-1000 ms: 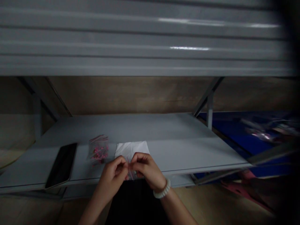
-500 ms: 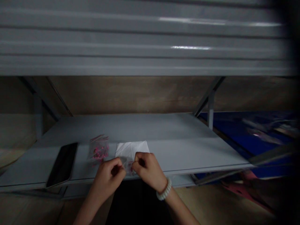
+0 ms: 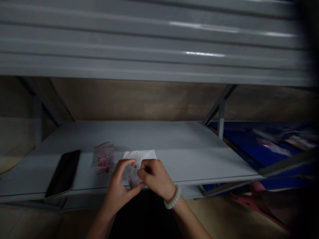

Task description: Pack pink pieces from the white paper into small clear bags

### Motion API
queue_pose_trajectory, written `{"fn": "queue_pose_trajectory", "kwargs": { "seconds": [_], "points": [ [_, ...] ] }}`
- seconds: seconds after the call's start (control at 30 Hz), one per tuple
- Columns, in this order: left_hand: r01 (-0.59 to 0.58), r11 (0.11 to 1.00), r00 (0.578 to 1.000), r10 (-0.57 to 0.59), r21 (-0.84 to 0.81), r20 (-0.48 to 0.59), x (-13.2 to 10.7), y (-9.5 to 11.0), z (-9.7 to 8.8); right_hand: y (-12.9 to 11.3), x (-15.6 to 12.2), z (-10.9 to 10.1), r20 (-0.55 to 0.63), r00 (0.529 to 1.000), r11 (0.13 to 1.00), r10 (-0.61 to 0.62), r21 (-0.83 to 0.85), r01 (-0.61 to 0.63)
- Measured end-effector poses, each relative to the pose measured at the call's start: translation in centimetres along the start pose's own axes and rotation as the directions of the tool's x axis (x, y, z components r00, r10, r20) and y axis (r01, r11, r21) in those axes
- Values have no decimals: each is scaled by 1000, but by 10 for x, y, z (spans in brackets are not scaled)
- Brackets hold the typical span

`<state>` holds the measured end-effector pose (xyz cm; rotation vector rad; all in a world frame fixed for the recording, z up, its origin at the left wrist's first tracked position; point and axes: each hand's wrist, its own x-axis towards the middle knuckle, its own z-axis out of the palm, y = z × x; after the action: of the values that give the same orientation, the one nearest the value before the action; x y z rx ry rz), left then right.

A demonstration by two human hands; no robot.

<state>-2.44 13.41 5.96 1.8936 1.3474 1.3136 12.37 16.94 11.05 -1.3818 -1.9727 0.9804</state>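
Observation:
Both my hands meet at the front edge of a grey shelf (image 3: pixel 189 159). My left hand (image 3: pixel 121 187) curls round a small clear plastic bag (image 3: pixel 133 176) with pink bits in it. My right hand (image 3: pixel 154 177), with a white bead bracelet on the wrist, pinches the same bag from the right. Behind the hands lies a white folded sheet (image 3: pixel 139 154). To the left of it rests another clear bag of pink pieces (image 3: pixel 103 161).
A dark phone (image 3: pixel 63 173) lies face up at the shelf's left front. An upper grey shelf (image 3: pixel 149 49) overhangs the scene. A metal brace (image 3: pixel 219 106) stands at the right rear, with blue material (image 3: pixel 261 146) beyond it.
My hands dropped slightly toward the shelf. The left hand's fingers have spread round the small bag, which now shows more between the hands. The view tilted a little.

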Motion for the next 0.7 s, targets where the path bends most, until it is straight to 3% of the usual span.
{"fn": "queue_pose_trajectory", "kwargs": {
  "seconds": [0.2, 0.47, 0.6, 0.7],
  "points": [
    [85, 975, 996, -75, -206, 54, 2, -1, -1, 0, 1, -1, -3, 1000, 999, -6, -40, 6],
    [82, 964, 996, -68, -252, 62, 1, -7, 0, 3, 2, 3, -27, 1000, 997, -7, -73, 5],
    [102, 973, 995, -97, -207, 37, 3, -13, -2, 12, 4, -1, -18, 1000, 991, -16, 136, 18],
    [103, 980, 995, -100, -173, 24, 12, -20, -2, 31, 14, -2, -119, 992, 888, 40, 459, 19]
  ]
}}
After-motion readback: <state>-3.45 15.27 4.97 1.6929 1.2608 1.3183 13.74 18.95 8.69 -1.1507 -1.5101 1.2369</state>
